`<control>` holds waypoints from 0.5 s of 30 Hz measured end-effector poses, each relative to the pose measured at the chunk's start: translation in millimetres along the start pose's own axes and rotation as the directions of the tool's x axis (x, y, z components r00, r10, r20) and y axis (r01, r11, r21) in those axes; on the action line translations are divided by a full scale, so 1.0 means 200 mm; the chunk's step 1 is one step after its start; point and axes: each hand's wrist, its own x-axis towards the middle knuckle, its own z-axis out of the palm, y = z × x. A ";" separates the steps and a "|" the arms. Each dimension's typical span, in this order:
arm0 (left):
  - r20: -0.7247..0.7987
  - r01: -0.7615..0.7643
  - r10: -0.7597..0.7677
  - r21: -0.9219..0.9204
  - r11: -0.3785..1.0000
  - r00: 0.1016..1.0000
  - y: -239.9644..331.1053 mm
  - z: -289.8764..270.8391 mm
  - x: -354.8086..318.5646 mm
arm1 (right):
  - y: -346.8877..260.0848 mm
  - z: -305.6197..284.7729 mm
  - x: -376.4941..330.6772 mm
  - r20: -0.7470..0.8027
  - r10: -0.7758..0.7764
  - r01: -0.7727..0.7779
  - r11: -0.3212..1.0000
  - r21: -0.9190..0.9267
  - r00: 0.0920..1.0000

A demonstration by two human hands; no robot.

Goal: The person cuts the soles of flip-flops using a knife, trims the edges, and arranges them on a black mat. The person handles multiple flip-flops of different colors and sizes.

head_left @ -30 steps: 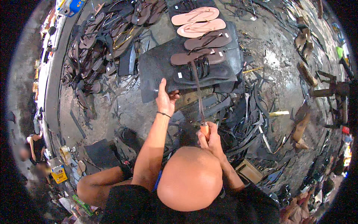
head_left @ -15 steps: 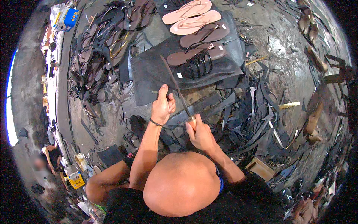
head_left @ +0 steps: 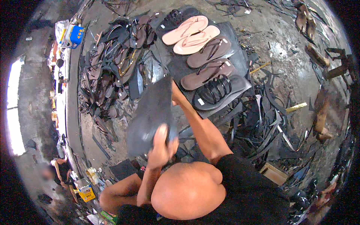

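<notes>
My left hand (head_left: 162, 150) is closed on the lower edge of a black rubber sheet (head_left: 152, 110), thumb up along its face. The sheet is raised off the floor and tilted, a little blurred by motion. My right hand (head_left: 175, 98) reaches forward to the sheet's right edge. Most of it is hidden behind the sheet, so its fingers and anything in them cannot be made out. Just right of it lie a black strappy sandal (head_left: 215, 93), brown flip-flops (head_left: 206, 75) and pink flip-flops (head_left: 197, 37) on dark sheet material.
A heap of dark sandals (head_left: 108, 71) covers the floor at far left. Black rubber offcuts (head_left: 258, 116) litter the right, near a small open box (head_left: 273, 173). A wooden stool (head_left: 339, 63) stands at far right. Another person (head_left: 62, 170) sits at the left edge.
My left hand has taken hold of the black sheet and lifted it. My right hand has moved forward behind it; the long wooden-handled blade it held is out of sight. The view has shifted.
</notes>
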 end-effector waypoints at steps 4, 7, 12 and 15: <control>0.369 -0.373 0.428 -0.214 0.903 0.825 0.30 -0.50 -0.16 | -0.49 0.19 -0.23 0.337 0.132 -0.295 0.818 0.494 0.932; 0.339 -0.168 0.205 -0.136 0.976 0.918 0.37 -0.59 -0.07 | -0.66 -0.06 -0.48 0.600 -0.020 -0.506 0.515 0.692 0.800; 0.660 -0.039 -0.048 0.117 0.992 0.750 0.41 0.21 0.25 | -0.62 -0.89 -0.67 0.162 -0.168 0.034 0.790 0.613 0.972; 0.847 0.238 -0.181 0.066 0.969 0.500 0.40 0.73 0.39 | -0.70 -1.29 -0.85 -0.517 -0.271 0.454 0.849 0.270 0.812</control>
